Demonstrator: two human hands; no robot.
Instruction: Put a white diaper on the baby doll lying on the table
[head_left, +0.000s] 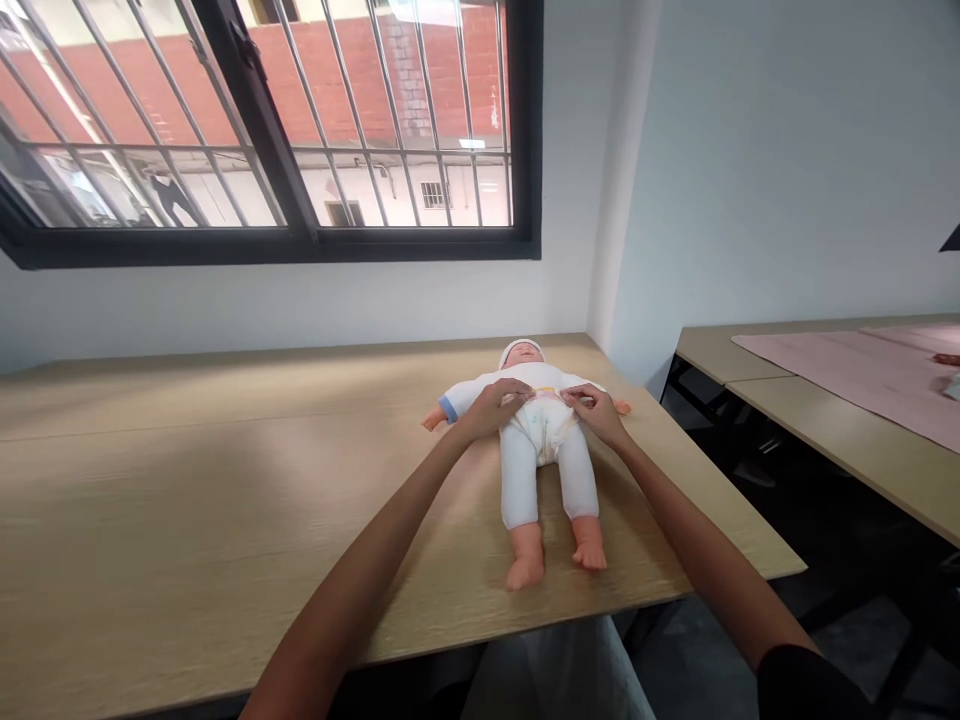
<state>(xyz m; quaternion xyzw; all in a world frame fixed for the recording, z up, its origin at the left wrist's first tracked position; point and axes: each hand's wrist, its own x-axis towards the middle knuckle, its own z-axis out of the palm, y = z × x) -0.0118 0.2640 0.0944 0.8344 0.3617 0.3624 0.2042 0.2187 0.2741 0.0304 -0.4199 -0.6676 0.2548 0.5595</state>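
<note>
My left grip [511, 397] and right grip [592, 402] pinch the diaper [546, 424] on the doll [519, 482]; I should pull evenly, softly.

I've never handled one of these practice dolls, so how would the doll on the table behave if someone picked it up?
The doll would probably flop at hips and shoulders, since its limbs look like stuffed cloth. Its bare feet look smooth, perhaps firmer. Lying flat on its back, it seems unlikely to roll.
</note>
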